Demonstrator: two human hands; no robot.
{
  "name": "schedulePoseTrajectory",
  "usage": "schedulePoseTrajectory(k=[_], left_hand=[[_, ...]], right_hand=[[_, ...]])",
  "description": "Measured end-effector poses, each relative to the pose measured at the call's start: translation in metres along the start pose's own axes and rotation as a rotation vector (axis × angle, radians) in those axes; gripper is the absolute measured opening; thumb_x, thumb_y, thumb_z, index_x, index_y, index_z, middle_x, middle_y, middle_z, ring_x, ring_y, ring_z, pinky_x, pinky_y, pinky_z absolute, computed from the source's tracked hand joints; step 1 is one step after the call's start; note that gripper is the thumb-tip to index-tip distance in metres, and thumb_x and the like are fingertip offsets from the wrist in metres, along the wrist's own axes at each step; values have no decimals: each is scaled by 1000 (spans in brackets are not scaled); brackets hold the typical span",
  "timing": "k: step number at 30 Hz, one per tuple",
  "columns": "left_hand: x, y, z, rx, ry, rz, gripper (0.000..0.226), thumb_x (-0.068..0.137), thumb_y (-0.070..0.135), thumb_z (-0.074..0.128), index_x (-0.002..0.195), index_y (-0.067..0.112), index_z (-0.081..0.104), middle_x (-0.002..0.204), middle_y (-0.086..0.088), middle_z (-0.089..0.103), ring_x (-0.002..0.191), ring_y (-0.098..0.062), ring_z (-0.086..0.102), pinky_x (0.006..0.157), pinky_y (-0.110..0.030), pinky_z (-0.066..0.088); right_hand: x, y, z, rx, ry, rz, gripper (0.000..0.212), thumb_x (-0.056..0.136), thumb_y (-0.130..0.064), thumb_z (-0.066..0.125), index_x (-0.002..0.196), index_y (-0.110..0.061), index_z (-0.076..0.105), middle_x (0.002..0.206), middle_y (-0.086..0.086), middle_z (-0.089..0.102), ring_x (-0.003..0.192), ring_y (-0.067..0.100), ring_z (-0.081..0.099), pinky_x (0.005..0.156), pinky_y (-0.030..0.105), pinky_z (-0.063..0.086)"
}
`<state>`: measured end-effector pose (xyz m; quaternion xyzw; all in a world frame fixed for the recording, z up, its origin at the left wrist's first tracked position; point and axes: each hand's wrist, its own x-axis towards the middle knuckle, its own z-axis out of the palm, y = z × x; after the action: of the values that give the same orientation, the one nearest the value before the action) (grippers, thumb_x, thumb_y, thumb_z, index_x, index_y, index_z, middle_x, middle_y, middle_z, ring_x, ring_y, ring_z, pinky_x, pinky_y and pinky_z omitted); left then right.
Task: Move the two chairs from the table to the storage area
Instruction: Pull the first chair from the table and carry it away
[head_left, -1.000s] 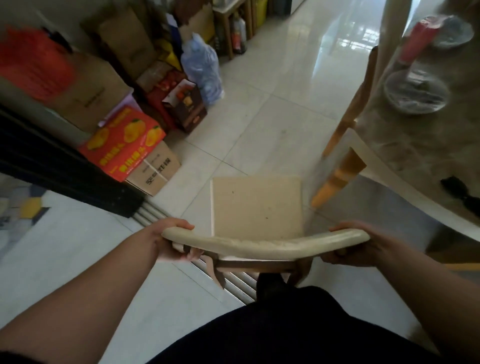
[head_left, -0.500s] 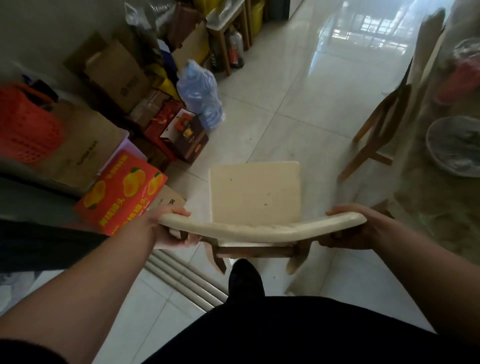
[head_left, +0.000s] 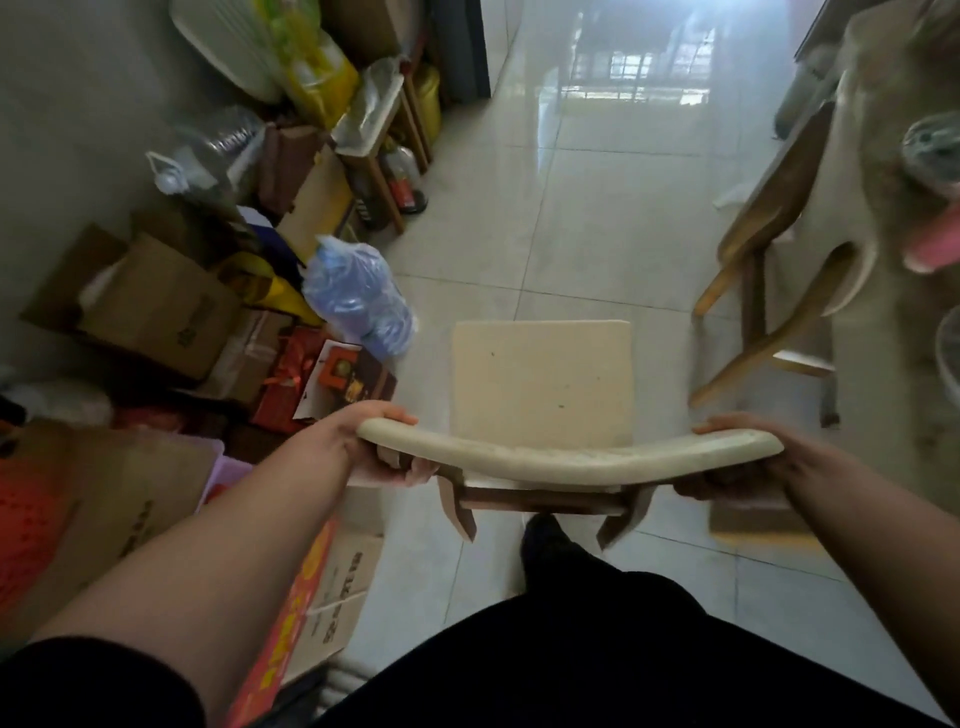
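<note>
A wooden chair with a cream seat (head_left: 543, 384) and a curved cream backrest (head_left: 566, 457) hangs in front of me above the tiled floor. My left hand (head_left: 382, 447) grips the left end of the backrest. My right hand (head_left: 737, 462) grips the right end. A second wooden chair (head_left: 769, 291) stands at the right, pushed against the table (head_left: 893, 171). Its seat is partly hidden by the table's edge.
Cardboard boxes (head_left: 156, 312), a blue plastic bag (head_left: 358, 301), red gift boxes (head_left: 306, 384) and bottles crowd the floor along the left wall. A small wooden stand (head_left: 384, 150) stands farther back. An open strip of shiny tiled floor (head_left: 587, 197) runs ahead.
I have walked forward with the chair held in both hands. The boxes at the left and the table at the right have slid back past me, and the view now looks down the corridor.
</note>
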<state>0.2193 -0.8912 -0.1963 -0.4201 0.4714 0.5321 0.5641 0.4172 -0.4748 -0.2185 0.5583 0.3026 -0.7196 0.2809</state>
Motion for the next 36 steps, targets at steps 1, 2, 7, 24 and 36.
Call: schedulePoseTrajectory(k=[1,2,7,24,36], left_hand=[[5,23,3,15,8,-17,75,72,-1,68,139,-1,36,100,-44,57,94,-43,61,63,-47,58],[12,48,6,29,7,-34,82,66,-6,71,140,0,36,103,-44,57,99,-40,61,64,-48,57],[44,168,30,140,74,-46,79,61,-10,78,130,5,43,97,-46,61,93,-50,65,81,-48,58],[65,437,105,679,215,-50,103,31,-17,90,123,1,49,89,-48,65,76,-65,67,62,-65,58],[71,509,97,999,200,35,42,84,12,72,116,-7,51,102,-29,61,90,-47,62,51,-62,58]], right_hand=[[7,-11,5,22,-14,12,61,81,-18,70,130,8,42,92,35,58,74,40,63,48,46,58],[14,-24,9,47,-25,18,62,81,-17,69,130,8,42,90,36,59,74,39,62,48,46,58],[55,-93,41,135,30,20,53,76,-9,72,122,2,47,89,45,62,78,54,65,62,53,60],[103,-108,179,667,-72,-68,45,89,-17,53,123,9,39,91,33,53,70,30,37,45,41,57],[161,-37,321,1111,-111,-96,53,70,-10,68,117,6,47,86,40,64,72,50,68,64,54,59]])
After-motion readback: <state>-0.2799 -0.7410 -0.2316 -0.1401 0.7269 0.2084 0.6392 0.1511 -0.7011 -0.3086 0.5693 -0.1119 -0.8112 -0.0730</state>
